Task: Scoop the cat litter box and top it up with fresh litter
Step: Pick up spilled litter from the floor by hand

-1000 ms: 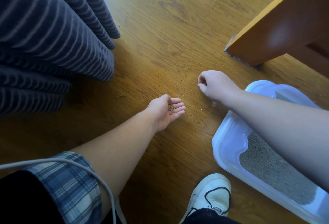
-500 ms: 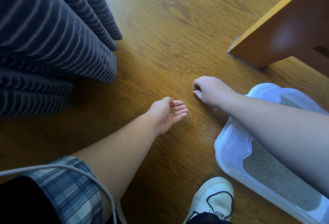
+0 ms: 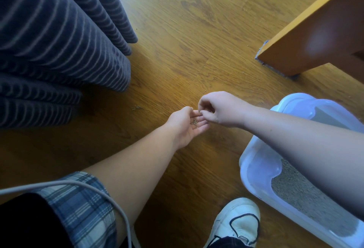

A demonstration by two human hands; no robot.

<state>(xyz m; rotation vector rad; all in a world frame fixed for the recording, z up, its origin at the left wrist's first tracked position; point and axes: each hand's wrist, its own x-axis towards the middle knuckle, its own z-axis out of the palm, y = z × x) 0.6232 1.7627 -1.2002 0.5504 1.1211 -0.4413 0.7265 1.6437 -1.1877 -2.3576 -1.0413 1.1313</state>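
Hands first: the left hand lay palm up, fingers relaxed and almost straight, with a little clump of litter grains sitting in the hollow of the palm. The right hand was knuckles-up right over the left fingertips, touching them, its fingers curled in and thumb and forefinger tips brought together. Whether a grain was actually pinched in there, I couldn't tell (way too tiny).

Just beyond the right hand a few stray grains dotted the wooden floor. The litter box sat on the floor under the right forearm, to the right of both hands and nearer the body, a pale plastic tray with a raised rim and grey litter inside; the arm crossed over it and hid part of it.

Well off to the left of the left hand hung a dark striped curtain, folds bunched on the floor. Past the right hand, further out, stood the corner of an orange-brown wooden cabinet. Back toward the body: a white sneaker beside the box, a blue plaid sleeve on the left arm, and a grey cable looping over it.
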